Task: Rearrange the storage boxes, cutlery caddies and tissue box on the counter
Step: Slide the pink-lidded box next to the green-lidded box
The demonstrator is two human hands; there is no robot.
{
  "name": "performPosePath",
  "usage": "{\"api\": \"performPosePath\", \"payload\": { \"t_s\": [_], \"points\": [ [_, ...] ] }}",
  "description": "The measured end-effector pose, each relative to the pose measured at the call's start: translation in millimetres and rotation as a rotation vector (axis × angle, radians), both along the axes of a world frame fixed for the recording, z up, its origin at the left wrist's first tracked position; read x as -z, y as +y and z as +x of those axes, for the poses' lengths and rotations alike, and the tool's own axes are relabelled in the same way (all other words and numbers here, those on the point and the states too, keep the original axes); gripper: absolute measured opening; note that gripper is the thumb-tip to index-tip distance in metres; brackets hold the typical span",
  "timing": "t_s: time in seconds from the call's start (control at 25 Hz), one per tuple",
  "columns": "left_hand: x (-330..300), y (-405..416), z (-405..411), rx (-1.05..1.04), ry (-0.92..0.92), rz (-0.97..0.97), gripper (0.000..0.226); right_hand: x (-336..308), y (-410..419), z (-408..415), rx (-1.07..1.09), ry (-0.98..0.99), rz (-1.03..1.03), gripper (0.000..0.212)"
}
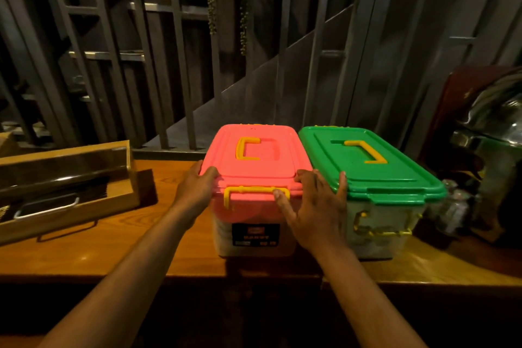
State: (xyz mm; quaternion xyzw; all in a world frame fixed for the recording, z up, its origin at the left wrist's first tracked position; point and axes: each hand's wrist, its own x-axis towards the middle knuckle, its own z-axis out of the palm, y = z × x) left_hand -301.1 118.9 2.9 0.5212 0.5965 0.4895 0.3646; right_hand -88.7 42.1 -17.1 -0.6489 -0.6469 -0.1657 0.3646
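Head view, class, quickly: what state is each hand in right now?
Left hand: grips the near left corner of the pink-lidded box.
Right hand: open, spread fingers resting on that box's right corner.

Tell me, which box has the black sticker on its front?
The pink-lidded box, the one on the left, which the left hand holds. The green-lidded box beside it shows only a yellow clip on its front.

Likely restaurant: wooden counter, cutlery caddy, steel chafing dish
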Motion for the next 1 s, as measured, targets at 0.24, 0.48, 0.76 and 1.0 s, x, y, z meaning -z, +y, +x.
{"api": "performPosePath", "payload": {
  "t_s": [0.24, 0.48, 0.76, 1.0],
  "points": [
    [2.3, 2.6, 3.4, -0.034, 0.069, 0.002, 0.042, 3.0, 3.0, 2.3, 0.020, -0.032, -0.001, 0.051],
    [4.4, -4.9, 5.6, -0.154, 0.239, 0.082, 0.047, 4.4, 2.8, 3.8, 0.019, -0.051, -0.003, 0.052],
    [24.5, -73.8, -14.5, -0.052, 0.748, 0.324, 0.053, 5.5, 2.4, 4.5, 0.014, -0.058, -0.003, 0.052],
    [20.7, -121.0, -82.8, -0.090, 1.085, 0.369, 0.053, 8.4, -36.6, -69.2, -0.032, 0.026, 0.005, 0.050]
  ]
}}
